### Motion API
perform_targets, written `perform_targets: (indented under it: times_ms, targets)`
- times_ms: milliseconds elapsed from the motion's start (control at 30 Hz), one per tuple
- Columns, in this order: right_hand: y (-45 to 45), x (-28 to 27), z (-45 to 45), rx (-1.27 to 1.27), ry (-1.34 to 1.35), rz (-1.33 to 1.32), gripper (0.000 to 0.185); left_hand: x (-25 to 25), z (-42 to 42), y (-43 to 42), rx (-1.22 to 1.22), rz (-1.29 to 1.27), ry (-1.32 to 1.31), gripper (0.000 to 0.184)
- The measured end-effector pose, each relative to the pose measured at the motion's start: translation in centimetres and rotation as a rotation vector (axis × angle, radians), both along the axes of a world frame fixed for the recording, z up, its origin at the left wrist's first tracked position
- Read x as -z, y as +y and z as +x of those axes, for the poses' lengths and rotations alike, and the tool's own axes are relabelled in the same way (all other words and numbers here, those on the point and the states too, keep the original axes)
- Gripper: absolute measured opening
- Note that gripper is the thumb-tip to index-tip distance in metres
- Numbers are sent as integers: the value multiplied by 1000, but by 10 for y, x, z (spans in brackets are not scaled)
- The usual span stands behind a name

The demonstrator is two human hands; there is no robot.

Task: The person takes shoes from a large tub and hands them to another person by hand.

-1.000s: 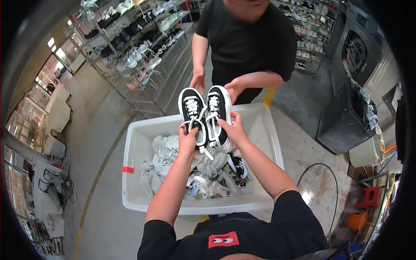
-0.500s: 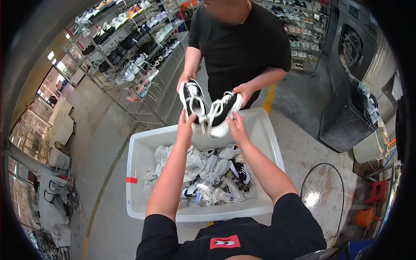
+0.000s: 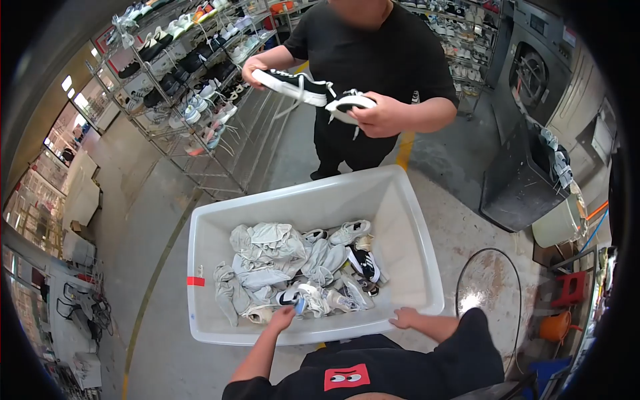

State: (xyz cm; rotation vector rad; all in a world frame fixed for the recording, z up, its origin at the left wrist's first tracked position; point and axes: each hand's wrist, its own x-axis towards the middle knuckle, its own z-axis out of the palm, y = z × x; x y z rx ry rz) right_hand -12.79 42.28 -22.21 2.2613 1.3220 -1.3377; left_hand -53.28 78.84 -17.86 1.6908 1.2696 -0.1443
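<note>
My left hand (image 3: 283,319) is over the near rim of a white plastic bin (image 3: 313,339), close to a dark shoe with a light-blue patch (image 3: 299,305). Its fingers look bunched; whether they touch that shoe is unclear. On the near rim further right lies my right hand (image 3: 403,318), fingers apart and holding nothing. In the bin are several white and grey shoes, a black-and-white sneaker (image 3: 364,263) and crumpled pale grey cloth (image 3: 270,243). Across the bin a co-worker holds a black sneaker with a white sole (image 3: 293,88) in one hand and its match (image 3: 350,107) in the other.
A wire shelf rack (image 3: 180,100) full of shoes stands at the far left, with another rack (image 3: 460,50) behind the co-worker. At the right are a dark bin (image 3: 517,183), a large front-loading machine (image 3: 533,67) and a black hose (image 3: 459,277) looped on the floor.
The pair of black-and-white sneakers has left my hands and is now higher, with the co-worker alone. Both my hands have drawn back to the bin's near side.
</note>
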Motion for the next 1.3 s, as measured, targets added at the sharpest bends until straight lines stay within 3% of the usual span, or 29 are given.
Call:
perform_targets:
  times_ms: [100,133,233,333,433,500,667,800,1000,1067,1133,1167,1200,1300]
  targets:
    - [-45,11,-47,107,-306,354,74,34,-78,-33,-112,143,193,51]
    - [-35,-6,-64,166,-389,328,72,32,-93,-41,-155,209,235,52]
    - [-2,-13,-87,199,-314,172,71,47,-118,-41,-10,246,427,53]
    - [22,15,-95,203,-88,256,65,82,-120,-37,54,303,515,55]
    - [37,12,-104,306,-24,235,65,96,-100,-39,-8,248,465,54]
    - [45,12,-104,463,-1,363,50,86,-75,-39,-93,313,492,46]
    - [78,31,-66,620,23,77,42,80,-55,-39,-298,507,461,33]
    - [91,124,-8,554,34,-11,43,81,-43,-39,-334,620,459,29]
    - [132,329,97,410,-138,-67,57,95,-38,-38,-419,532,454,24]
    - [182,356,120,516,-118,-65,62,97,-39,-39,-407,538,436,24]
    - [231,383,133,470,-159,-55,74,104,-43,-40,-395,526,435,25]
    - [257,380,136,584,-60,-83,86,110,-43,-41,-429,524,409,26]
    - [266,406,136,480,-192,-46,92,111,-43,-43,-461,519,387,26]
    - [281,426,127,489,-191,-101,81,106,-38,-45,-507,462,403,26]
